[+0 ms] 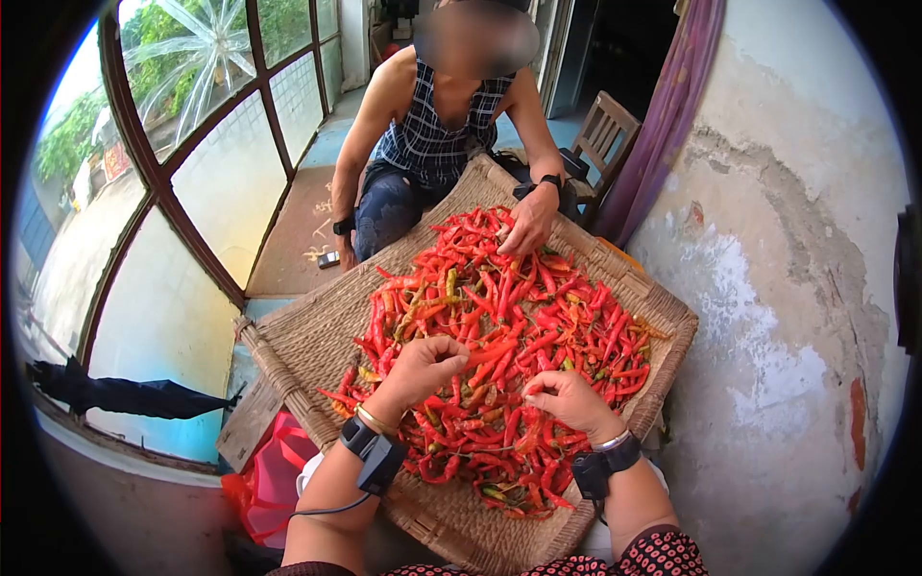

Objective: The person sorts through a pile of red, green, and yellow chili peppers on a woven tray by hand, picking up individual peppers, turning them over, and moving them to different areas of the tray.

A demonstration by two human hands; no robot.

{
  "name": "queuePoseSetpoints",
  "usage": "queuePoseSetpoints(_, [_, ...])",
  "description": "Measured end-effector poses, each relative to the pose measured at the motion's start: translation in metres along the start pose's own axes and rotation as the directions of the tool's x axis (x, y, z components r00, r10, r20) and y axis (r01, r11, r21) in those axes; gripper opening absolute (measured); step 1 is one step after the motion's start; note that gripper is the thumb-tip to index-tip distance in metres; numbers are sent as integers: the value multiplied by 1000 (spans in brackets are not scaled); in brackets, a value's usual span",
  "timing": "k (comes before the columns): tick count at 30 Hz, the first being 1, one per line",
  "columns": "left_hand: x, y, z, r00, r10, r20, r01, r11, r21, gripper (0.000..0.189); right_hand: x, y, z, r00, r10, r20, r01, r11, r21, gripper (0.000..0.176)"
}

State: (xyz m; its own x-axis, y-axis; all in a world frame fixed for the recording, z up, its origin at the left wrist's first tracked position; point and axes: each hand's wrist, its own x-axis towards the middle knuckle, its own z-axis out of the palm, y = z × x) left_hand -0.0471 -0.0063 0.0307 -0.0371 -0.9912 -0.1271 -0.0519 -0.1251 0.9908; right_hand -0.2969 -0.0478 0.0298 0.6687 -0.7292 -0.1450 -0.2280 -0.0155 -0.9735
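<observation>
Many red chili peppers (pixel 538 451), with a few green and yellowish ones among them, lie heaped on a square woven tray (pixel 307 336). My left hand (pixel 427 370) is over the middle of the heap, thumb and fingers pinched on a red chili pepper (pixel 494 351) that points to the right. To its right, my right hand (pixel 572 398) hovers low over the peppers with thumb and fingertips pressed together. Whatever is between those fingertips is too small to make out. Both wrists carry a bangle and a black strapped device.
Across the tray sits a person in a checked top (pixel 447 125), one hand (pixel 528 223) on the peppers at the far side. A wooden chair (pixel 605 144) stands behind. Windows line the left, a worn wall (pixel 759 288) the right. A pink bag (pixel 283 466) hangs at lower left.
</observation>
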Motion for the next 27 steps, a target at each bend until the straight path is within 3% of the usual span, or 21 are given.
queuePoseSetpoints(1, [3,-2,-1,1000,0,1,0,1000,2,11,1,3,1,999,15,30,-13,997,-70,11])
queuePoseSetpoints(3, [10,-8,-3,997,35,74,-54,961,270,12,1,5,4,998,39,47,-34,995,-98,12])
queuePoseSetpoints(4, [17,-13,-4,997,35,75,-54,961,272,12,1,5,5,998,22,67,-10,986,-169,12])
queuePoseSetpoints(6, [30,-18,-5,995,97,-21,-98,994,-49,19,1,4,6,996,5,87,16,970,-241,12])
queuePoseSetpoints(7, [32,-17,-2,995,98,-20,-99,994,-48,19,1,4,6,995,28,94,-6,975,-222,12])
queuePoseSetpoints(9, [35,-15,6,892,380,-246,-404,913,-53,32,0,2,6,994,50,101,-29,979,-202,12])
queuePoseSetpoints(10, [33,-14,8,892,380,-245,-404,913,-54,32,0,-1,6,992,77,104,-71,996,-57,12])
queuePoseSetpoints(11, [27,-13,10,952,298,-69,-302,950,-75,36,0,-2,6,988,104,110,-114,989,89,13])
queuePoseSetpoints(12, [20,-13,13,973,202,110,-195,978,-76,41,0,-3,6,988,107,110,-118,989,91,13])
queuePoseSetpoints(14, [10,-14,29,921,70,384,-45,996,-74,41,1,-4,7,1000,0,1,0,991,137,12])
queuePoseSetpoints(15, [8,-17,38,863,92,497,-104,995,-4,43,1,-3,7,1000,1,4,-2,991,136,12])
queuePoseSetpoints(17, [-4,-11,50,870,29,492,-53,998,35,38,0,0,4,999,40,-2,-35,896,443,10])
queuePoseSetpoints(21, [3,-22,48,783,-86,616,-44,980,194,31,2,6,3,998,42,-54,-13,895,446,10])
queuePoseSetpoints(23, [2,-26,49,722,-43,690,79,997,-20,25,3,7,3,997,26,-76,8,906,423,10])
queuePoseSetpoints(27, [4,-36,47,661,-78,746,179,982,-56,24,2,-2,-2,993,36,-111,-2,956,292,12])
